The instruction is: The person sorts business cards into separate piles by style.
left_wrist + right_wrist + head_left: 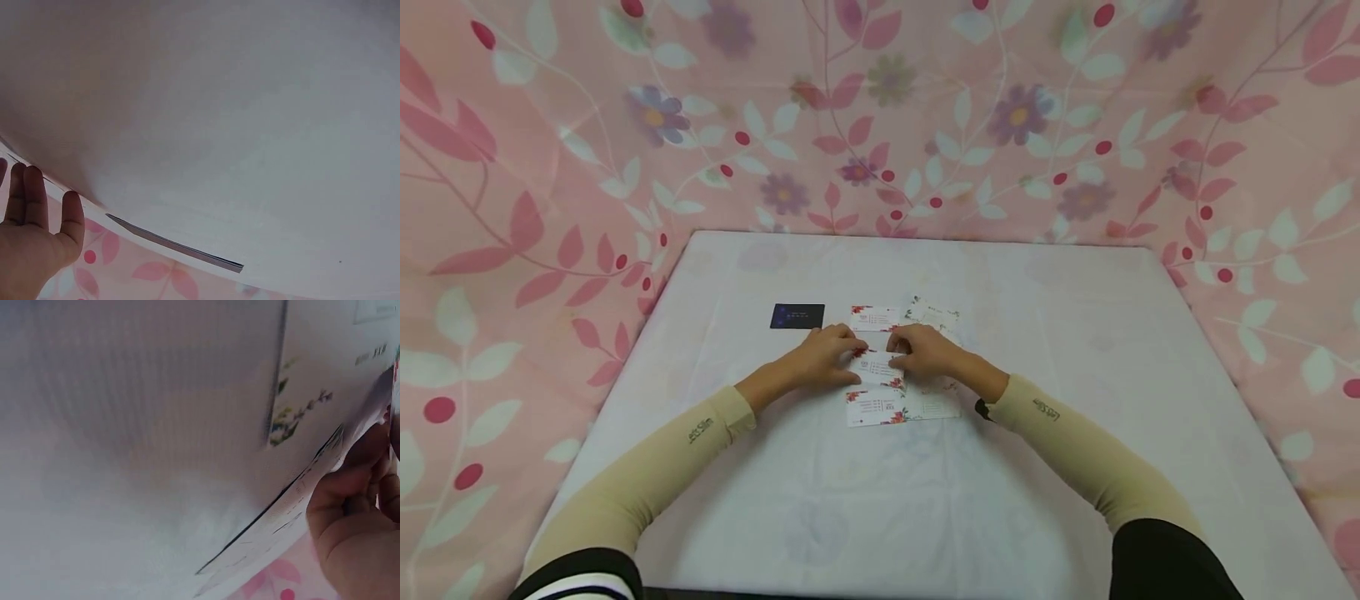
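Observation:
A white business card [880, 368] with red flowers lies slightly turned between the two hands in the head view. My left hand [829, 357] holds its left end, thumb near the lower corner and forefinger near the upper one. At its right end, my right hand [928, 352] pinches the card with curled fingers, the thumb over its edge. Below is a similar red-flowered card [874, 408], beside a pale card [934, 402] with leafy print. The left wrist view shows the left hand [40, 234] at the edge, the held card mostly hidden.
Behind the hands stand a dark blue card [797, 317], another red-flowered card [871, 318] and a pale leafy card [932, 312], partly covered by the right hand. All lie on a white-covered table [880, 517], with a pink floral cloth [880, 108] hanging around it.

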A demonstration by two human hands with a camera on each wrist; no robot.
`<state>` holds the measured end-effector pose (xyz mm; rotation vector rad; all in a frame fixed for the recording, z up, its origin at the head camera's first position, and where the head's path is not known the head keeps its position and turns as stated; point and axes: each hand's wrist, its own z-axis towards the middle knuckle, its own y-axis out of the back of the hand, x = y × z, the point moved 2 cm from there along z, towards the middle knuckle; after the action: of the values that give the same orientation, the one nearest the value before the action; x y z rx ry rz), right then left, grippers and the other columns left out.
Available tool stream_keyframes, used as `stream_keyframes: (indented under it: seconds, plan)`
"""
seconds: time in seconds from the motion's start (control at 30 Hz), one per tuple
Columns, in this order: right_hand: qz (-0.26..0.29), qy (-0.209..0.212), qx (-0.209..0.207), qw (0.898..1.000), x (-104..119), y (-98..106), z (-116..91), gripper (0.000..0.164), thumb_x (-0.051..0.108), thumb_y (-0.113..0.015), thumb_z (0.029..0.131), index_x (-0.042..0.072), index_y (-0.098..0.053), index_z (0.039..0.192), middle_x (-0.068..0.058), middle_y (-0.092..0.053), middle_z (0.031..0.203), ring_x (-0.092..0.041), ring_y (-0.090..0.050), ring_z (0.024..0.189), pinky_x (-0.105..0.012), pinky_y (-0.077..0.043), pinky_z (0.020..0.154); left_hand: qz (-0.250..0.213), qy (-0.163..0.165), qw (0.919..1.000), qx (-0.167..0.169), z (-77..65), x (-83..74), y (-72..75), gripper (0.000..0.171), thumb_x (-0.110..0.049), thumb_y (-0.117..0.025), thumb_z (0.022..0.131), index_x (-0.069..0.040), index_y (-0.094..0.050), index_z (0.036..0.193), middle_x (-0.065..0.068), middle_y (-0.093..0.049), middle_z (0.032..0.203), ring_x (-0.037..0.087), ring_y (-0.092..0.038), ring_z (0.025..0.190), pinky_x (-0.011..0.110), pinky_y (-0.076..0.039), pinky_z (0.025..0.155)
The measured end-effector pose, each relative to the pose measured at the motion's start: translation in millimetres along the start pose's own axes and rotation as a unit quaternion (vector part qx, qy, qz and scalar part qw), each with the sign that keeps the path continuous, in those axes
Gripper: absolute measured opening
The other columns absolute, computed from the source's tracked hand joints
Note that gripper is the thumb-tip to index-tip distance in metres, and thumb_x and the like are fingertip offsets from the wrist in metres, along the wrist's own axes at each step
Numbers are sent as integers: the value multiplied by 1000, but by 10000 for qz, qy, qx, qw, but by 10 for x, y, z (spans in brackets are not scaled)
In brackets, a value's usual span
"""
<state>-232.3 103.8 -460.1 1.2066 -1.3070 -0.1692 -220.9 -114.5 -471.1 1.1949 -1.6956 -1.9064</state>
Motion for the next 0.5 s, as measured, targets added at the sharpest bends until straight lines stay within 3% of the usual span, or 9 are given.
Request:
stream_keyframes:
  seconds: [0.13, 0.27, 0.4, 0.5]
  plan:
    - [982, -102, -101, 9951, -47, 48, 29, 10, 16, -65, 95, 8, -68, 101, -3, -61, 87, -14, -53, 75, -26, -44, 67, 52, -67, 9997, -214, -9, 34, -3, 73, -44, -78, 82, -14, -53, 143, 5, -61, 127, 20, -55, 118, 41, -40, 93]
    - [1631, -414, -194, 9855, -57, 120, 59, 13, 18, -63, 97, 8, -70, 103, -3, -63, 90, -15, -54, 78, -25, -45, 67, 89, -319, 9971, -686, 2, 43, 91, 74, -39, -80, 81, -13, -51, 144, 7, -63, 128, 22, -59, 117, 42, -44, 97]
    - [2019, -468, -335, 9777, -61, 200, 121, 14, 16, -62, 98, 5, -69, 105, -6, -61, 85, -22, -54, 75, -26, -45, 64, 433, -616, 9918, -1029, 54, 30, 229, 67, -34, -82, 81, -11, -54, 138, 10, -66, 125, 26, -63, 112, 44, -49, 95]
    - [1998, -289, -499, 9781, -69, 253, 176, 17, 14, -61, 98, 3, -67, 109, -7, -60, 85, -23, -54, 75, -26, -45, 64, 500, -548, 9927, -947, 128, 62, 289, 65, -35, -81, 82, -11, -55, 137, 9, -66, 126, 25, -65, 111, 43, -51, 94]
